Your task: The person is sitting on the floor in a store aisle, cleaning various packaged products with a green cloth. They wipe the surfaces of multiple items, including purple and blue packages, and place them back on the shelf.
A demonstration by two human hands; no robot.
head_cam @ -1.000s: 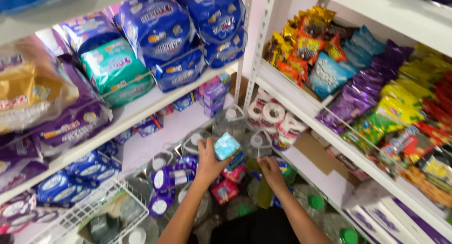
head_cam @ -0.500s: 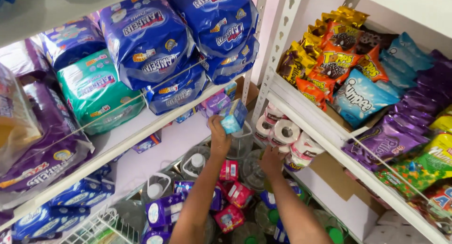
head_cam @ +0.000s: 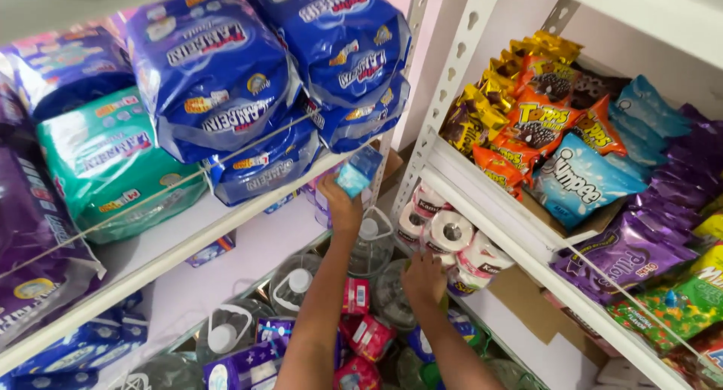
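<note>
Basically, left hand (head_cam: 343, 202) pinches a small light-blue packet (head_cam: 358, 171) up at the white shelf (head_cam: 226, 220) edge; right hand (head_cam: 423, 277) lies fingers spread against the toilet rolls (head_cam: 452, 232), below.

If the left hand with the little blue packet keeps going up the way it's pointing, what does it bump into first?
Probably the front edge of the white shelf, or the blue diaper packs resting on it. The left hand holds the small blue packet just below them, though how far forward it sits is hard to judge.
</note>
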